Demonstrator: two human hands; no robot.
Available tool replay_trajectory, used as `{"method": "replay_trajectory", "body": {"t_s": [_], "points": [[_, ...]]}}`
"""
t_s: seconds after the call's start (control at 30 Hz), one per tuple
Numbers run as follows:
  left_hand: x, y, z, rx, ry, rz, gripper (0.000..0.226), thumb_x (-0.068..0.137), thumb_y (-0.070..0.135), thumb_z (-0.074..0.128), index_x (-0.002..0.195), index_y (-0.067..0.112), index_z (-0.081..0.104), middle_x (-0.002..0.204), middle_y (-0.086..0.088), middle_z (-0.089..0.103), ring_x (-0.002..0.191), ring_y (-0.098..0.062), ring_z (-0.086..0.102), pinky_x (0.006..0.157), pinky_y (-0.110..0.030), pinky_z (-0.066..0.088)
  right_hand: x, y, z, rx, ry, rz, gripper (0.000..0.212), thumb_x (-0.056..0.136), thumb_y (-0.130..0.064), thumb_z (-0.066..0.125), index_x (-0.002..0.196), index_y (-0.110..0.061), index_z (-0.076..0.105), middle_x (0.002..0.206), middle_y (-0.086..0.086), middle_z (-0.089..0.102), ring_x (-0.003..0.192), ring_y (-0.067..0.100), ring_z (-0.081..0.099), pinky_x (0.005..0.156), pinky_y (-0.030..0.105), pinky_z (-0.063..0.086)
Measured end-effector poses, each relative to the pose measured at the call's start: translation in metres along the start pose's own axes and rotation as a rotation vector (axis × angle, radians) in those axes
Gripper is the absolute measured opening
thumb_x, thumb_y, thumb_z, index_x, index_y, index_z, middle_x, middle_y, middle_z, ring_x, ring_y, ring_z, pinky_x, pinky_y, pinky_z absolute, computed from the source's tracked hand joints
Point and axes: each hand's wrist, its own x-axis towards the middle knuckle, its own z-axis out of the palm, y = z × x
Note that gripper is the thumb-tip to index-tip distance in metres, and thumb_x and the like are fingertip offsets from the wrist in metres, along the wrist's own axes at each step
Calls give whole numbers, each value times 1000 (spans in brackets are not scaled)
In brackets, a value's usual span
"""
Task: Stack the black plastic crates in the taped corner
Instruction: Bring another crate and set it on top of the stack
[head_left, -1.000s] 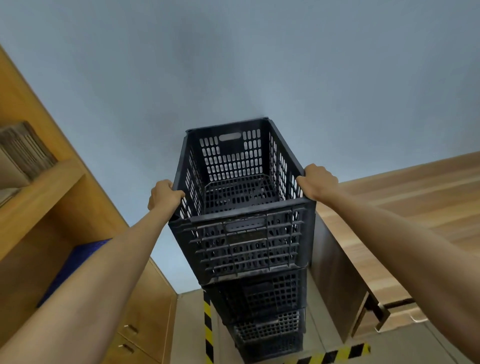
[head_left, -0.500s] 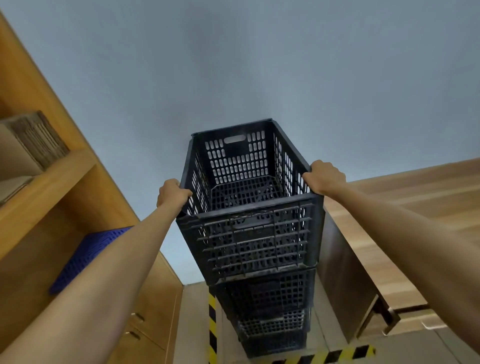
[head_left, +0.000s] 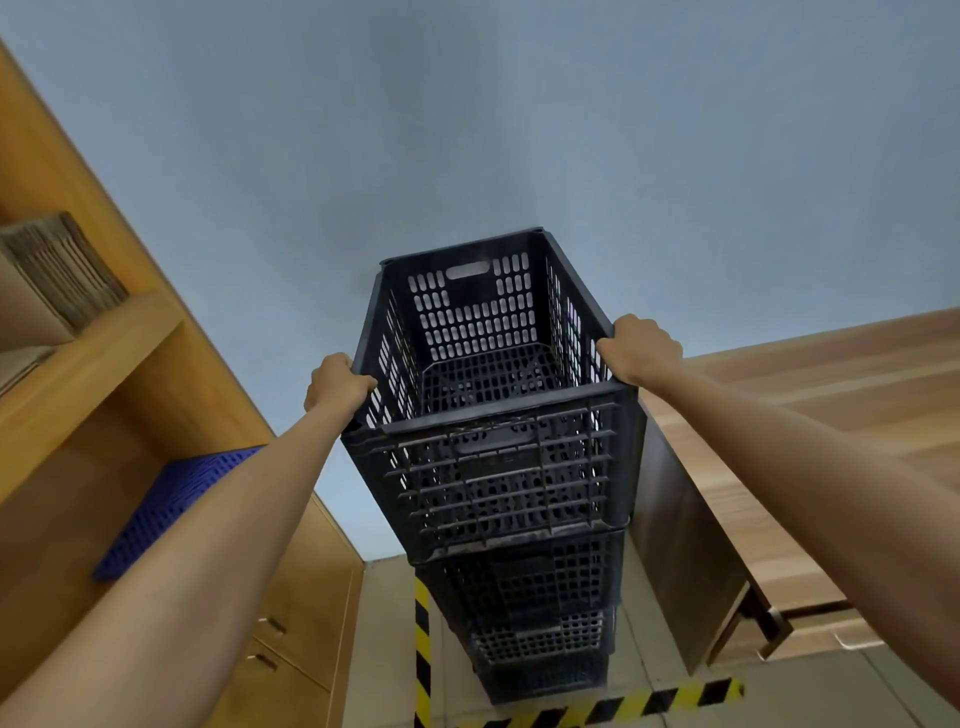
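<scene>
A tall stack of black perforated plastic crates stands in the corner marked by yellow-and-black tape (head_left: 613, 706). The top crate (head_left: 498, 467) sits on the lower crates (head_left: 535, 623), its open top facing me. My left hand (head_left: 335, 382) grips the rim of its left side wall. My right hand (head_left: 641, 348) grips the rim of its right side wall. Both arms stretch forward to it.
A wooden shelf unit (head_left: 93, 353) with cardboard (head_left: 57, 270) and a blue perforated panel (head_left: 171, 509) stands to the left, with drawers below. A wooden desk (head_left: 810, 415) with a hanging drawer front lies to the right. A grey wall is behind the stack.
The top crate has shifted slightly right and down in view onto the stack, with both hands staying on its side rims. My view has tilted a little.
</scene>
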Motion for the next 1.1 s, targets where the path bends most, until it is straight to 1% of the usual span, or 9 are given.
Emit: {"method": "replay_trajectory", "body": {"t_s": [0.2,0.33,0.4,0.53,0.67,0.77,0.87,1.0,1.1], "points": [[-2,1,2,147,14,27,30,89,26,64,110,6,55,108,-16,63,94,-35,62,72,-38,47,2,1,5,-48,58,27,24,86,-24,47,96,-6,59,81,9,57,74,31,56,66,32,39],[-8,7,8,216,-48,13,62,94,34,58,139,0,34,141,-19,40,118,-40,52,91,-45,44,-5,2,5,-62,175,-1,32,89,-29,45,114,-11,54,94,9,59,77,30,52,69,33,37],[-11,8,9,199,-82,4,70,95,34,55,146,0,22,149,-19,31,127,-41,46,98,-46,41,-11,2,4,-39,215,-36,36,92,-29,43,124,-14,48,107,10,60,83,31,53,71,35,37],[-11,2,4,327,-100,33,70,96,33,51,148,5,15,141,-22,44,123,-42,48,95,-46,42,-22,2,9,-112,255,-232,36,95,-28,39,125,-13,50,126,13,52,108,33,51,82,41,41],[-19,3,-4,453,-59,112,69,99,42,45,150,5,16,149,-21,34,130,-43,42,102,-51,38,-45,4,20,-258,275,-525,44,102,-39,24,105,-19,63,112,2,60,110,24,53,101,43,30],[-30,4,-1,403,59,330,49,99,41,44,137,11,38,139,-17,42,121,-40,48,99,-50,40,-60,5,23,-328,202,-640,61,100,-55,10,79,-24,58,77,-6,62,77,18,60,94,36,32],[-55,12,7,270,128,545,31,101,40,39,106,15,57,114,-10,59,100,-28,58,90,-43,44,-60,3,17,-394,123,-689,62,93,-69,14,78,-22,51,69,-5,60,65,19,57,85,36,39],[-105,29,28,275,37,702,53,105,43,27,68,15,53,62,-1,57,57,-20,57,65,-31,48,-58,-2,15,-386,95,-696,50,94,-62,33,78,-18,50,73,0,63,68,23,60,88,39,42],[-130,38,46,345,115,769,55,104,44,25,63,18,50,52,3,52,50,-19,54,65,-35,47,-59,-4,15,-391,91,-672,46,95,-60,36,78,-19,50,70,-1,60,64,22,55,89,40,43]]}}
